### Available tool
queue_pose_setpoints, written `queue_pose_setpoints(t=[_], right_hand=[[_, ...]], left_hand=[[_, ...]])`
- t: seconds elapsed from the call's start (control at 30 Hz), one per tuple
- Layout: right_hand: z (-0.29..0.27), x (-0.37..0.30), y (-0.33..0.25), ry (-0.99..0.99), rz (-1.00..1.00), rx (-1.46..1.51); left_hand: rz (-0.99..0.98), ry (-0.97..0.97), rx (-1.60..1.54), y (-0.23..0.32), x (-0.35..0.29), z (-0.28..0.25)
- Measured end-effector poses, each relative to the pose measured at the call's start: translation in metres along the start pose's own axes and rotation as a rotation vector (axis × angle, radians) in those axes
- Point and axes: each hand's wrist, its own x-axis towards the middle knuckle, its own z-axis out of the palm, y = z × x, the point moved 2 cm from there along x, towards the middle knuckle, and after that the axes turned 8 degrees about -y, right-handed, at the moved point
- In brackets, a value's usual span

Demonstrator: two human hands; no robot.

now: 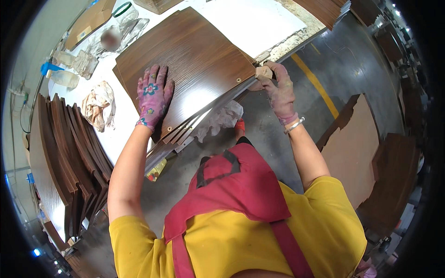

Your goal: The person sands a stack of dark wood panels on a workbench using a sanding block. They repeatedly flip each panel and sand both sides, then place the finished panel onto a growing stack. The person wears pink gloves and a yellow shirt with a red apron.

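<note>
A white worktable (243, 18) fills eleven o'clock of the view, with stacked brown panels (69, 153) at nine and a grey floor (345, 55) crossed by a yellow stripe (317, 83) at one. On the table lies a wood-grain panel (199, 55), the flat, spread left hand (153, 95) resting on it at eight o'clock from its middle, the curled right hand (282, 92) pinching a pale pad (264, 72) by its three o'clock corner. One corner points to twelve; its longest-looking edge runs eight to two, though fisheye bending obscures the true long axis.
</note>
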Motion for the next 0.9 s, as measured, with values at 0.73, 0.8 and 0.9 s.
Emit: queue_pose_setpoints(t=[0.73, 0.8, 0.9], right_hand=[[0.104, -0.043, -0.050, -0.251, -0.234, -0.262], [0.133, -0.054, -0.070, -0.385, -0.350, -0.182], [0.181, -0.076, -0.104, -0.608, -0.308, -0.195]], left_hand=[[0.134, 0.000, -0.040, -0.038, -0.005, 0.000], [0.128, -0.002, -0.047, -0.039, -0.003, 0.001], [0.121, 0.002, -0.056, -0.039, -0.004, 0.001]])
